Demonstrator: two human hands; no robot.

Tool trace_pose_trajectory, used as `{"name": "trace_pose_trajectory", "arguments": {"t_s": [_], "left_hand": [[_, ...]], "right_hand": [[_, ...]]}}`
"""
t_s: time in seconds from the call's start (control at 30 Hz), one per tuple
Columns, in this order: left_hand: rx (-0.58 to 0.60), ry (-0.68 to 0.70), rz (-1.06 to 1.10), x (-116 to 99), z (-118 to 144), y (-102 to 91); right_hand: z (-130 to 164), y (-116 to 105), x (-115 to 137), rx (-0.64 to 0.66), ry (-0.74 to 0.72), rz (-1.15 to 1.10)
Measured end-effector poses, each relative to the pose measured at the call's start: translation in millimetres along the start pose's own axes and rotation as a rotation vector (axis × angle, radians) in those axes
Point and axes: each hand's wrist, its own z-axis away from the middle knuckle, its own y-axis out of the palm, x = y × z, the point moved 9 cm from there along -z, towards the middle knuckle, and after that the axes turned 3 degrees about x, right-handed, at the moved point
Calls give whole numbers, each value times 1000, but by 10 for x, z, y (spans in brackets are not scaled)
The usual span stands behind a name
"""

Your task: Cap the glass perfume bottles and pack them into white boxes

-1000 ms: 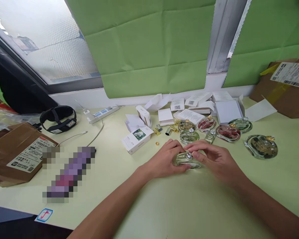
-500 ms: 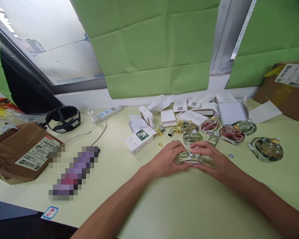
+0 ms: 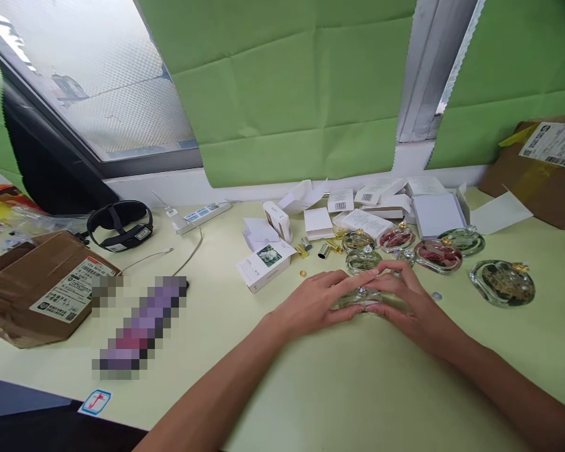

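Note:
A clear glass perfume bottle (image 3: 351,299) with a silvery neck stands on the table between my hands. My left hand (image 3: 317,300) is curled round its left side, with fingers laid across over the top. From the right, my right hand (image 3: 409,306) grips the bottle, its thumb low at the front and its fingertips meeting the left fingers above the neck. Much of the bottle is hidden by the fingers. Just behind stands a green glass bottle (image 3: 361,261), and a smaller bottle (image 3: 406,256) is partly covered by my right hand.
Red-filled bottles (image 3: 439,256) and a dark floral bottle (image 3: 502,282) stand to the right. Gold and silver caps (image 3: 324,251), a small gold ring (image 3: 303,274) and white boxes (image 3: 264,263) lie behind. A cardboard box (image 3: 61,289) and a pixelated object (image 3: 144,323) are at left.
My left fingers have moved right and over the bottle's top, meeting the right fingertips. My right fingers have lifted and bent slightly. The bottle has stayed in place.

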Motion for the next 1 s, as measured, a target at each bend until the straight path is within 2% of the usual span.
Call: {"name": "trace_pose_trajectory", "arguments": {"t_s": [0.37, 0.73, 0.8, 0.87, 0.93, 1.0], "left_hand": [[-33, -8, -72, 35, 12, -14], [-85, 15, -151, -10, 10, -70], [-133, 35, -109, -28, 19, -145], [-240, 17, -48, 18, 49, -276], [-357, -88, -32, 170, 91, -410], [-412, -242, -77, 373, 117, -486]], "right_hand": [[7, -7, -38, -21, 52, -4], [4, 3, -14, -43, 14, -16], [-2, 7, 9, -28, 19, 19], [-9, 11, 41, -4, 31, 46], [-15, 14, 65, 17, 45, 56], [-18, 11, 66, 16, 55, 48]]}}
